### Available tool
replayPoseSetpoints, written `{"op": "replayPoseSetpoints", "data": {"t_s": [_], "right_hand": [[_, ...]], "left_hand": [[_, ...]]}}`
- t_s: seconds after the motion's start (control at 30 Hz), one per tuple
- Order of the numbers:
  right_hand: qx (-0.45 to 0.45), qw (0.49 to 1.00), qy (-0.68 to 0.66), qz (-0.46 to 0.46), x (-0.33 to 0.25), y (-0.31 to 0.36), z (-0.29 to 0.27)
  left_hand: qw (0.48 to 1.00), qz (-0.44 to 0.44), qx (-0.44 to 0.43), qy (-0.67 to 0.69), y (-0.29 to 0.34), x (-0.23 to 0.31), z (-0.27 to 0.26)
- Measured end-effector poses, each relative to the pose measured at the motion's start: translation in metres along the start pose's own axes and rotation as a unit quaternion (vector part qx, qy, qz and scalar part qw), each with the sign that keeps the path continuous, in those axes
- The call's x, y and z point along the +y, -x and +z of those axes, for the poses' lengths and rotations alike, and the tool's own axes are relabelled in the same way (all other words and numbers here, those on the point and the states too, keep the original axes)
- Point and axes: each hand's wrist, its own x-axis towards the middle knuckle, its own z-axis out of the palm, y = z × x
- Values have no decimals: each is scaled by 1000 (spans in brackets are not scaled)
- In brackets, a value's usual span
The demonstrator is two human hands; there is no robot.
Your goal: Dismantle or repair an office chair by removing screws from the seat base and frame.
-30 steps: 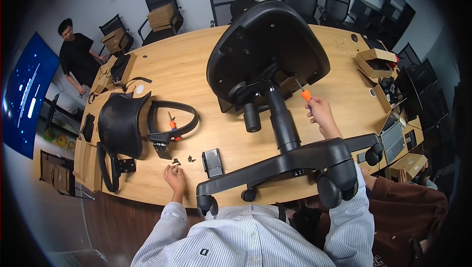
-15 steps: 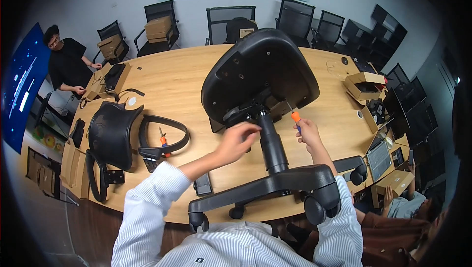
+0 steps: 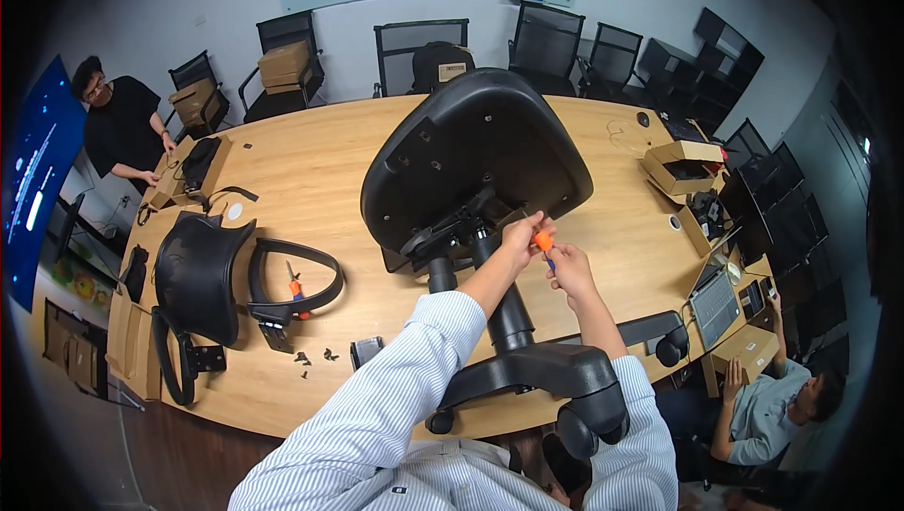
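A black office chair seat [image 3: 461, 158] is tilted on the table, its underside toward me. A gas-lift column [image 3: 509, 315] joins it to a wheeled star base [image 3: 541, 360] near my body. My right hand [image 3: 572, 274] is closed round the handle of an orange and blue screwdriver [image 3: 543, 241], which points at the seat's underside. Beside the column, my left hand [image 3: 524, 236] has its fingers closed at the screwdriver's front end. The screwdriver's tip and any screw under it are hidden by the left fingers.
Left on the table [image 3: 311, 162] lie a mesh backrest [image 3: 196, 271], a looped armrest [image 3: 297, 275], a second screwdriver [image 3: 296, 291] and several loose screws [image 3: 303, 358]. Open cardboard boxes [image 3: 686, 172] stand right, near a laptop [image 3: 716, 304]. One person [image 3: 122, 125] stands far left; another [image 3: 772, 407] sits right.
My left hand has moved right, from left of the column to the screwdriver's front end. The right hand stays on the handle. The view has shifted slightly, and loose screws now show.
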Motion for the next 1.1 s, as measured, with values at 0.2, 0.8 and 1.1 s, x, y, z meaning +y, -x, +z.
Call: {"op": "replayPoseSetpoints", "data": {"t_s": [0.2,0.8,1.1], "right_hand": [[33,999,-12,-18,3,-2,3],[57,997,4,-42,5,-4,11],[58,998,-5,-30,11,-8,8]], "left_hand": [[1000,-4,19,11,-13,-1,-4],[998,-22,-22,49,-17,4,-15],[998,-22,-33,40,-16,0,-12]]}}
